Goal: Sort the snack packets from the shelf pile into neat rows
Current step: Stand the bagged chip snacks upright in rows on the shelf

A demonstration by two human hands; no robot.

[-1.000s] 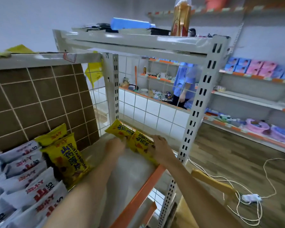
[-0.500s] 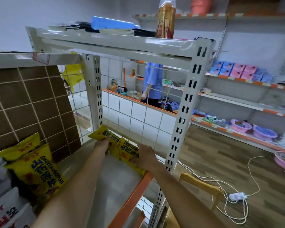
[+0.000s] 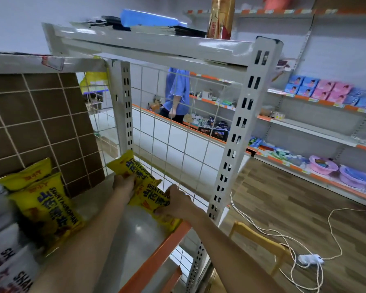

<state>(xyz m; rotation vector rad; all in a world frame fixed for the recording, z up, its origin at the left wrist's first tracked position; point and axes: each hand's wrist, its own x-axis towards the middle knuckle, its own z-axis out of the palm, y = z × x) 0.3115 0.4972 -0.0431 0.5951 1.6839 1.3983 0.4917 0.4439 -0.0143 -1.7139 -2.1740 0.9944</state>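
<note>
Two yellow snack packets lie against the wire mesh at the right end of the grey shelf [image 3: 135, 231]. My left hand [image 3: 123, 183] holds the far yellow packet [image 3: 128, 163] at its lower edge. My right hand [image 3: 174, 203] grips the near yellow packet [image 3: 151, 196], which reaches the orange front rail [image 3: 156, 254]. At the left stand two more yellow packets [image 3: 49, 208], one behind the other, leaning toward the brown tiled back panel. White packets with red print [image 3: 6, 261] are stacked at the far left, blurred.
A white slotted post [image 3: 237, 132] and wire mesh [image 3: 178, 132] close the shelf's right end. Beyond the mesh a person in a blue shirt [image 3: 178, 92] stands at another shelf. A wooden chair [image 3: 260, 242] and a white power strip [image 3: 310, 259] with cable are on the wooden floor.
The view has swung back to the left, bringing the left packets more into frame. Both hands stay on the two yellow packets by the mesh, which have hardly shifted.
</note>
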